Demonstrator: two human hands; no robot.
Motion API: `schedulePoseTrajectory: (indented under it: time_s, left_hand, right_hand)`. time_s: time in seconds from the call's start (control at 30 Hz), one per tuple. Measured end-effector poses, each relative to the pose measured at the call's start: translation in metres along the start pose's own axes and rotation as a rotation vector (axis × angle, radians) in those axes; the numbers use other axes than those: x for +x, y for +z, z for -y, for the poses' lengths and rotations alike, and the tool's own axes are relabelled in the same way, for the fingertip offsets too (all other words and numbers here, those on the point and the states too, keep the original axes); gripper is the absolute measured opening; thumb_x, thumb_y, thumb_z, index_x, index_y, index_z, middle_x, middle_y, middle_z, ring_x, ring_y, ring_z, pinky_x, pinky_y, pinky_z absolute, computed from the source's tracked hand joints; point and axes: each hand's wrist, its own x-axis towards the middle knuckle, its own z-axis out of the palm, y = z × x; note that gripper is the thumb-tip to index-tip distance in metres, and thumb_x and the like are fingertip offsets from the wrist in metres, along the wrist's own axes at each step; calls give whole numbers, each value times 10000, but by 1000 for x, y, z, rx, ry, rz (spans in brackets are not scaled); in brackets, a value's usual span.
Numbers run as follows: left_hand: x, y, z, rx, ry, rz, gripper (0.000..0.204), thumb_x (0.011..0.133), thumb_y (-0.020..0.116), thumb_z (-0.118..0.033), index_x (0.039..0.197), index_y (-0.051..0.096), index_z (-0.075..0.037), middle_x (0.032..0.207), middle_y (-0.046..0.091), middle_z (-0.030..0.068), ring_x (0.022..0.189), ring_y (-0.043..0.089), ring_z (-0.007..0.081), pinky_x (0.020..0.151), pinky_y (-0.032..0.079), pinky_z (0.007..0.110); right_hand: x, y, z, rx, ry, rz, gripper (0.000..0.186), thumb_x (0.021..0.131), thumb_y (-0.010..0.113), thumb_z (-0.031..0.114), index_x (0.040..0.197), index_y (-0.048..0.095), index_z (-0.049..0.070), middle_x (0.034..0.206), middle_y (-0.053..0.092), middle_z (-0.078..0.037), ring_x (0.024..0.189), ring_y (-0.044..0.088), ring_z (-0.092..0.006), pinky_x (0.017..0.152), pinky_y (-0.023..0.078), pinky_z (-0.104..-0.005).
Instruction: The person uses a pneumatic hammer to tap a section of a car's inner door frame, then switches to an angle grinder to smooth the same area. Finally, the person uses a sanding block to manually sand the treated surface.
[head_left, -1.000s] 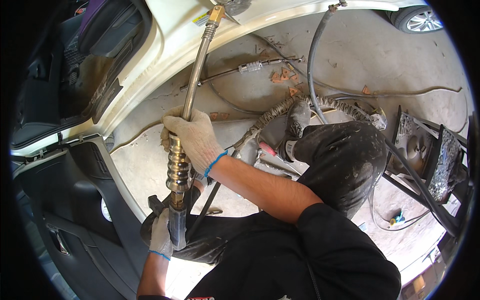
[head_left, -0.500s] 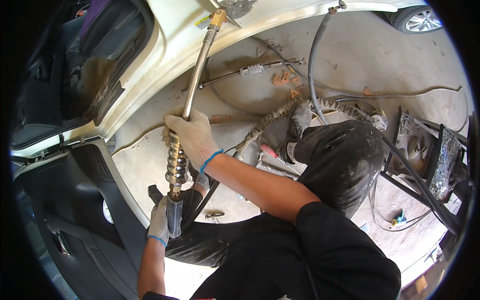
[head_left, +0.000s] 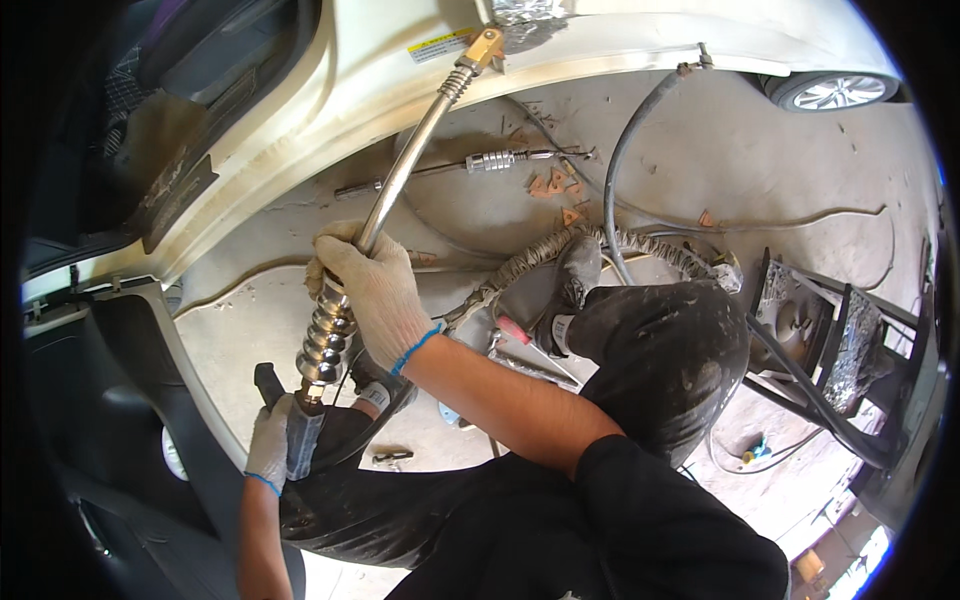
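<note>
Has car door [head_left: 130, 400] at left, metal stand [head_left: 850, 335] at right, car body [head_left: 640, 40] ahead; holds rod tool [head_left: 412, 165] between door and stand; has second rod [head_left: 490, 161] on floor [head_left: 740, 150] beyond right hand [head_left: 378, 290]

The right glove [head_left: 380, 305] and left glove [head_left: 268, 445] are off-white with bright blue cuff edges, and the tool [head_left: 408, 167] is silver along its shaft [head_left: 424, 140], brassy gold at its head [head_left: 486, 47], mirror chrome on its ringed weight [head_left: 325, 342] and dull dark grey on its handle [head_left: 304, 440]. The car body [head_left: 300, 150] is cream-white with a yellow-and-white label [head_left: 440, 47], its door panel [head_left: 140, 370] black. Black trousers [head_left: 685, 345] carry pale smears, while the light grey floor [head_left: 780, 170] bears rust-orange triangles [head_left: 540, 187], a grey hose [head_left: 612, 190] and a pinkish-red screwdriver handle [head_left: 512, 328].
</note>
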Motion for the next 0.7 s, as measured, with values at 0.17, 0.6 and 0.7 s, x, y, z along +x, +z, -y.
schedulePoseTrajectory:
  time_s: [0.17, 0.6, 0.7]
  left_hand:
    - [36, -13, -16, 63, 29, 38, 385, 926, 633, -345, 1081, 562, 0, 887, 603, 34, 750, 556, 108, 668, 465, 275]
    - [62, -16, -22, 150, 124, -65, 276, 909, 601, -221, 1094, 519, -34, 900, 495, 10, 782, 474, 121, 703, 426, 286]
    - [72, -10, -26, 149, 148, -56, 284, 909, 605, -226, 1098, 517, -33, 904, 493, 10, 787, 474, 122, 706, 427, 286]
  right_hand:
    - [25, -6, -3, -42, -6, 48, 179, 938, 591, 146, 1017, 591, -14, 718, 625, -89, 649, 588, -148, 608, 476, -276]
    - [93, -33, 87, 236, -394, 366, 237, 1033, 510, 328, 1144, 517, 118, 590, 394, 42, 441, 310, -62, 401, 259, -239]
    - [87, -27, 86, 327, -351, 256, 192, 1029, 525, 305, 1106, 520, 129, 576, 375, 50, 432, 292, -58, 389, 220, -226]
